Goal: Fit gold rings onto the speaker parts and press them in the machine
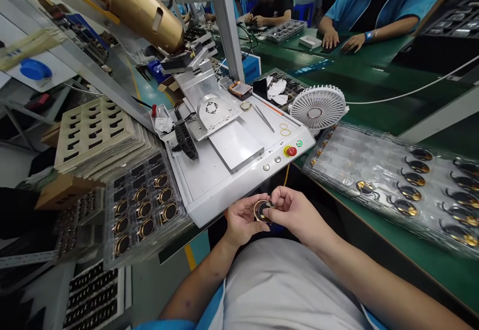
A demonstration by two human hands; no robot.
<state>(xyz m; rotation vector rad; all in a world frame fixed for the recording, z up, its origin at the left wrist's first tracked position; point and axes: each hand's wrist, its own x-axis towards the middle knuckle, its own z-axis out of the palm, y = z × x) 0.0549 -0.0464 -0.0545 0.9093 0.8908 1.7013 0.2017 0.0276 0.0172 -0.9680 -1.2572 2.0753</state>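
Pinching a gold-rimmed round black component [263,211]: half-open grip of left hand [242,220] cradles it, closed right hand [297,215] presses it, near white fixture base [220,190].

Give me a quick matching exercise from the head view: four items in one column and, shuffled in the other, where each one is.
Items:
1. round part
2. white fan
3. tweezers
4. red stop button

Places:
A. on the front panel of the white machine
B. lying on top of the machine
C. held between left hand and right hand
D. standing at the machine's far right corner

Pairs: 1-C, 2-D, 3-B, 4-A
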